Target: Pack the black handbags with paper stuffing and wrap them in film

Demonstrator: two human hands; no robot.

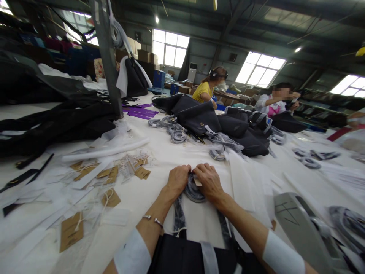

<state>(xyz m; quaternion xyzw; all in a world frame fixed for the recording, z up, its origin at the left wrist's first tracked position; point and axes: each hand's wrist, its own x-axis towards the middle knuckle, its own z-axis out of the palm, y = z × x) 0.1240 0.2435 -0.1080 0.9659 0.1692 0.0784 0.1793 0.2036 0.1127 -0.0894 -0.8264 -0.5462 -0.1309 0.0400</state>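
- Far left: dark cloth heap (pixel 57 121) seen piled on the white table (pixel 159 152); no writing made out.
- Left, near: brown tags (pixel 71 231) strewn with white strings among clear plastic. Print suspected on the nearest, too small to be read. By look, none has been tied to a bag.
- Left of centre, far: standing bag (pixel 137 78) propped by a post, with white sheeting beside it; purple strips (pixel 141 111) laid near its foot.
- Centre, far: finished-looking coils (pixel 178 137) grouped; rolling judged complete on these.
- Centre, near: left hand (pixel 180 178) curled, fingertips pressed to the far left edge of the strap coil (pixel 194 192).
- Strap coil held on the table between both hands, just beyond the black bag (pixel 176 253). Round shape already made; rolling judged nearly or fully done. Whether its end has been secured cannot be told.
- Small pale label (pixel 197 180) seen on the coil, partly covered; no words legible.
- Right hand (pixel 209 180) half closed, fingers bent over the coil's far right edge.
- Right of centre, far: dark bags (pixel 196 114) heaped, metal fitting visible, brand unreadable.
- Right, near: grey machine (pixel 296 220) marked with dark hand-drawn strokes; meaning not made out. Another coil (pixel 346 220) lies beside it, apparently rolled already.
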